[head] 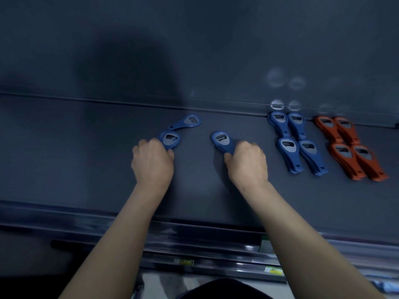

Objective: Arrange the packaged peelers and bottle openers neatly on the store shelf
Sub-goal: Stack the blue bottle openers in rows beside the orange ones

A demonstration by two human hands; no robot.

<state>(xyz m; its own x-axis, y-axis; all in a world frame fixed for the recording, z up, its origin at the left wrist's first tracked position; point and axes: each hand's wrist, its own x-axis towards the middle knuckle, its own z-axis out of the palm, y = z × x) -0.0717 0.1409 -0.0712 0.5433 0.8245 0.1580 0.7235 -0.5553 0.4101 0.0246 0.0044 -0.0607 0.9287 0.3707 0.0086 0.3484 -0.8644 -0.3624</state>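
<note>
On the dark shelf (86, 147), my left hand (152, 162) is closed around the handle of a blue bottle opener (170, 139), whose head sticks out past my fingers. A second loose blue opener (185, 123) lies just behind it, angled toward the back wall. My right hand (247, 162) grips the handle of another blue opener (222, 140) in the shelf's middle. To the right, blue openers (295, 141) lie in tidy stacks, two rows deep. Orange openers (349, 147) are stacked the same way at the far right.
The shelf's back wall (194, 50) rises behind the openers. A front rail with price labels (274, 271) runs along the near edge below my forearms. The left part of the shelf carries nothing visible.
</note>
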